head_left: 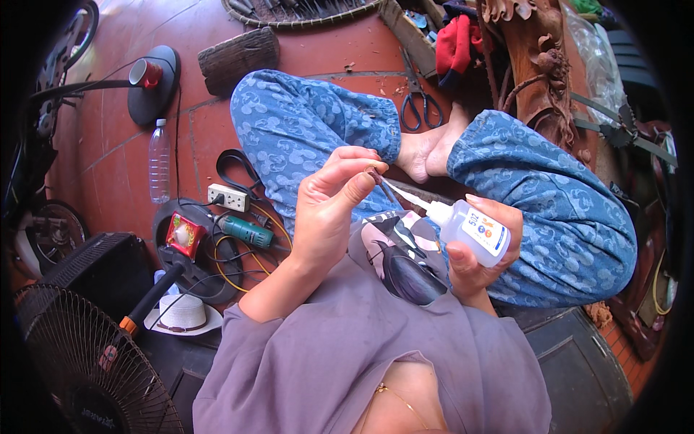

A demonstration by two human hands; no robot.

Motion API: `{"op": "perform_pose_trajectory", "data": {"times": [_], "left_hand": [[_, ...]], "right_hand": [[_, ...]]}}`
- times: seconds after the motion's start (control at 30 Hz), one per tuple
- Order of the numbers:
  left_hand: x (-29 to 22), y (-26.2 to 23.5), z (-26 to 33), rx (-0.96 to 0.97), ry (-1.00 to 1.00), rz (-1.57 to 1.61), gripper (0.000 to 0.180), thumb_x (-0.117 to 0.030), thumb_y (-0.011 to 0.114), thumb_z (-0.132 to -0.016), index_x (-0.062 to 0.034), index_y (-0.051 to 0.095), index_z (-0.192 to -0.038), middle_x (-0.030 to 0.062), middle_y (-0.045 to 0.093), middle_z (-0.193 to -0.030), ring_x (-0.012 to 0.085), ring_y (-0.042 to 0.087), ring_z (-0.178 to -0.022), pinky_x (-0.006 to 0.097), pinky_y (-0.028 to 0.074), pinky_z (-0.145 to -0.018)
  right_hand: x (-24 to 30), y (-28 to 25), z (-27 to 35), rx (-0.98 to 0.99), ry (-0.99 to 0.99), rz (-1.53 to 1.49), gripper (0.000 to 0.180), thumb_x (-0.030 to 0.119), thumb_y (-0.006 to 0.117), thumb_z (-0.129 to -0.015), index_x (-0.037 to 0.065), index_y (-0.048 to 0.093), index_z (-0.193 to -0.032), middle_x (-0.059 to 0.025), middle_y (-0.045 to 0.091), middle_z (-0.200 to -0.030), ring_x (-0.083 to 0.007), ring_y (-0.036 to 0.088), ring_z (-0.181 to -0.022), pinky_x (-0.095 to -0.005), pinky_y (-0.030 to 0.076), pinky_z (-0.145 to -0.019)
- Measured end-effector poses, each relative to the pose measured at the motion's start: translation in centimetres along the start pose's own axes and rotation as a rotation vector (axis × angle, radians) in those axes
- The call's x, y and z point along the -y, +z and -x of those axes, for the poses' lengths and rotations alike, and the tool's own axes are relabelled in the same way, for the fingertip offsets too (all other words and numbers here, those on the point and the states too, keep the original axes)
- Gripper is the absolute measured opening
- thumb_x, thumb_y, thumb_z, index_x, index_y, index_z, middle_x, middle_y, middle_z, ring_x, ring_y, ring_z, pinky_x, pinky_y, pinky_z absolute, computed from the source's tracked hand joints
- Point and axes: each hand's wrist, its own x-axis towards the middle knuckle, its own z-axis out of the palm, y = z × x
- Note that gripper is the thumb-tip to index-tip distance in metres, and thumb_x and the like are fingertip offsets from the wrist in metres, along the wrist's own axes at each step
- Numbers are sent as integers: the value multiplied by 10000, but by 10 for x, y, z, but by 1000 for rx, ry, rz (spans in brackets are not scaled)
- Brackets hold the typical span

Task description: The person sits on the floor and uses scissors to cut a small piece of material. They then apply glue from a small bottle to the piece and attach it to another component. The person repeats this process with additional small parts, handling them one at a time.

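Note:
My left hand (336,199) pinches a small reddish-brown piece (376,176) between thumb and fingertips, above my lap. Most of that piece is hidden by the fingers, so I cannot tell its exact kind. In my right hand (491,249) is a translucent glue bottle (473,231) with a white label, tilted so its long thin white nozzle (405,194) points up and left at the brown piece. The nozzle tip is at or very near the piece; whether they touch I cannot tell. A thin dark stick-like shape (391,195) shows just beneath the nozzle.
Past my crossed legs lie black-handled scissors (421,105) and a wood block (238,60). A carved wooden piece (538,65) stands far right. On the left are a power strip (228,197), a green power tool (246,230), cables, a plastic bottle (160,163) and a fan (94,362).

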Motion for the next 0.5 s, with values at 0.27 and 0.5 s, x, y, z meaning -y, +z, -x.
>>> {"op": "perform_pose_trajectory", "data": {"times": [0.27, 0.5], "left_hand": [[0, -2, -1, 10, 2, -12, 152, -79, 621, -840, 14, 666, -951, 57, 538, -1046, 137, 495, -1003, 271, 380, -889], [-2, 3, 0, 110, 116, -337, 111, -61, 602, -844, -3, 633, -933, 76, 517, -1049, 153, 498, -987, 276, 405, -852]], "right_hand": [[0, 7, -9, -141, 397, -768, 548, 265, 706, -746, 6, 413, -1130, -144, 571, -874, -156, 583, -690, -258, 477, -588], [-13, 23, -14, 121, 488, -821, 548, -37, 652, -773, 40, 347, -1222, -172, 551, -1126, -208, 574, -1026, -303, 467, -875]]}}
